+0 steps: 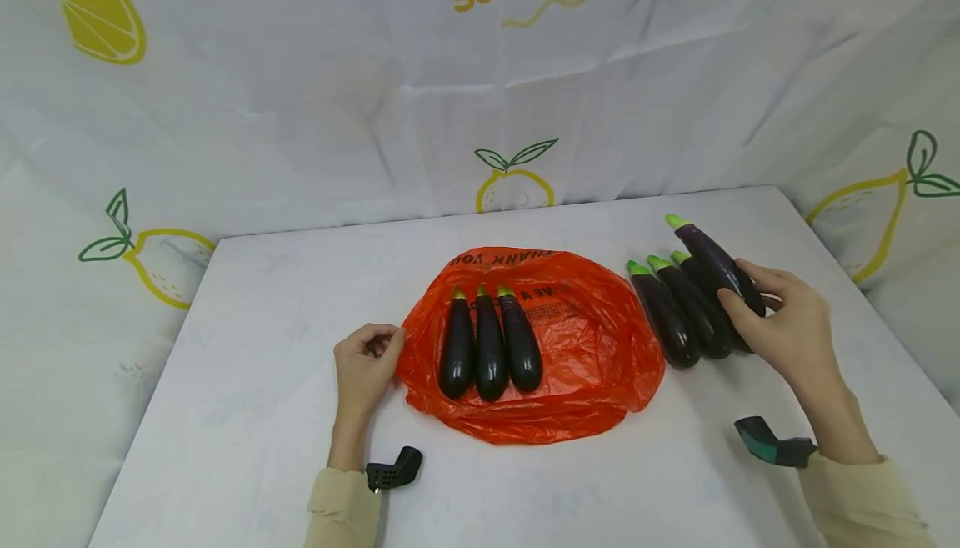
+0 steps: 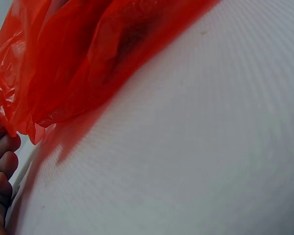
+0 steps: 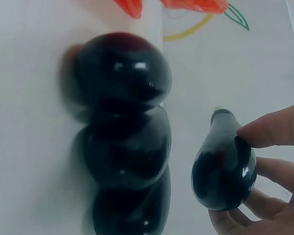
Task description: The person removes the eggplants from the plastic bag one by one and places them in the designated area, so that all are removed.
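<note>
A red plastic bag [image 1: 581, 364] lies spread on the table with its mouth open, and three dark eggplants [image 1: 491, 348] rest side by side in it. My left hand [image 1: 365, 369] pinches the bag's left rim; the left wrist view shows curled fingertips [image 2: 7, 161] at the red plastic. Up at the right, my right hand [image 1: 787, 323] grips a single eggplant [image 1: 720, 264] between thumb and fingers. In the right wrist view this held eggplant [image 3: 223, 166] is raised beside a row of three more eggplants [image 3: 127, 147], which lie on the table right of the bag.
The white table [image 1: 285, 414] reaches back to a white curtain [image 1: 300, 114] printed with lemons. A black wrist device [image 1: 395, 469] sits on the left wrist, and another device [image 1: 776, 444] on the right. The nearest loose eggplant [image 1: 667, 319] lies right at the bag's edge.
</note>
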The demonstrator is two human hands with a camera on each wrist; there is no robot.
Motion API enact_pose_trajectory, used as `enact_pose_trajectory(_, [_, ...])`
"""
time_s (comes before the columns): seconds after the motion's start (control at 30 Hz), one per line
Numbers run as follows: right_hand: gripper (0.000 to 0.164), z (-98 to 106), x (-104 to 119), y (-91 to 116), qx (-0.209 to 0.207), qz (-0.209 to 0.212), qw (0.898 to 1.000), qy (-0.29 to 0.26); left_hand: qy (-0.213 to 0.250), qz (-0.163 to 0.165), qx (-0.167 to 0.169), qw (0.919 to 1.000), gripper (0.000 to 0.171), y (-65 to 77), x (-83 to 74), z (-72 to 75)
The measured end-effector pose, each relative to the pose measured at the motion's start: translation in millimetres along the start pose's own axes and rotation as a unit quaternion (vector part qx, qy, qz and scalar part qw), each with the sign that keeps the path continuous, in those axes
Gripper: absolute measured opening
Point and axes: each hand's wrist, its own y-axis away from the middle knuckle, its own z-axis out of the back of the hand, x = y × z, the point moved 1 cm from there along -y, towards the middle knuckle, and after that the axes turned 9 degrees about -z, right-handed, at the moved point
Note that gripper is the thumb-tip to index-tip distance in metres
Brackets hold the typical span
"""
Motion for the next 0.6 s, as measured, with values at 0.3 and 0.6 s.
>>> enact_pose_trajectory(0.3, [0.046, 11.5, -17.3, -12.3, 0.010, -0.009, 1.000, 0.019, 0.002, -0.002, 0.004, 1.0000, 0.008, -0.2, -0.7, 0.4])
enact_pose_trajectory(0.6, [0.050, 19.4, -28.7, -20.0, 0.032, -0.049, 0.997, 0.060, -0.013, 0.002, -0.003, 0.9999, 0.008, 0.4, 0.7, -0.4])
